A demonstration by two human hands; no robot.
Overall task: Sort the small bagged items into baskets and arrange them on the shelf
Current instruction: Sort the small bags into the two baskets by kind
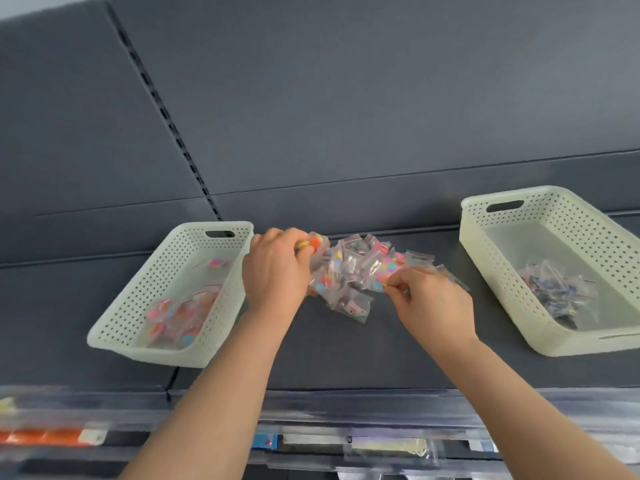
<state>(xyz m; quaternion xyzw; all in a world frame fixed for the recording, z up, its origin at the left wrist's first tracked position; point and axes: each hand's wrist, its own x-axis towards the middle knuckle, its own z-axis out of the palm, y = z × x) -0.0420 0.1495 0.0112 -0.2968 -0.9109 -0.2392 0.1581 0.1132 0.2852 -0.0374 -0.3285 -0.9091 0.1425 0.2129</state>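
**Hands at the unsorted pile, mid-sort on the shelf**

Hands, two, bare, reaching up from the near edge of the frame. Left hand (277,268): closed round a small bag with orange and yellow contents (309,244) at the left end of the pile; fingers curled, back of hand to camera. Right hand (433,299): thumb and forefinger pinched on the edge of a bag of pastel discs (386,270) at the right of the pile; whether that bag is lifted or only gripped cannot be told.

Shelf front, nearest: blurred clear label strip (381,407) with coloured goods below, not legible.

Shelf (346,355), dark grey, flat. On it, centre: pile of small bagged items (349,275), clear plastic, overlapping, some holding bright discs, some darker pieces. Left basket (114,336), pale perforated plastic, just beside the left hand; holds several bags of pink and bright contents. Right basket (550,344), same make, well apart from the pile; holds bags of darker contents.

Back panel (381,98), grey, with a slotted upright (166,119); farthest.

Handling, judged: bags light, limp and slick; film likely to slide and to drag neighbours along; best taken by a pinch at a free corner or the sealed top, one at a time, lifted clear before carrying. Sorting appears partly done; most of the pile remains.
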